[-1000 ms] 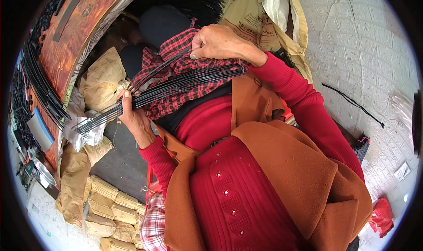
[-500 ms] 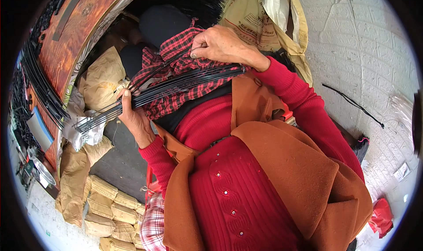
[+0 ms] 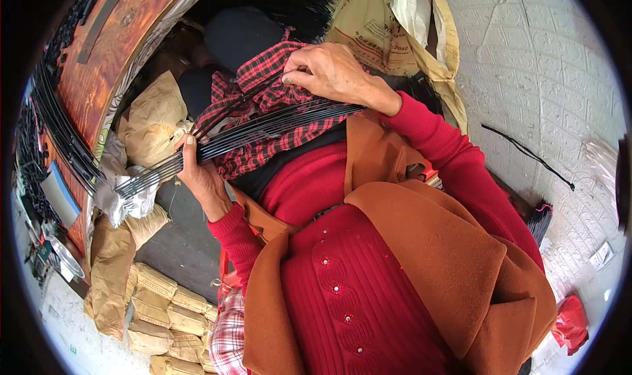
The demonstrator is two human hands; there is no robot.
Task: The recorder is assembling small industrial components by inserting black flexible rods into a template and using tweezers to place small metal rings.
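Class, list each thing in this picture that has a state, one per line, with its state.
Left hand: closed around the black strips.
Right hand: fingertips pinching strips near the checked cloth.
Black strips: bundled, held at a slant across the lap, ends fanned out.
Checked cloth: crumpled under the strips.
Paper sack: open at the top.
Red bag: lying on the floor.

Tan paper sack is seen at nine o'clock, crumpled. Stacked tan sacks are piled at seven o'clock. Orange wooden board is set at ten o'clock, dark rods laid along its edge. Printed beige sack is found at twelve. Paved floor at two carries a loose black strip. Red bag lies at four.
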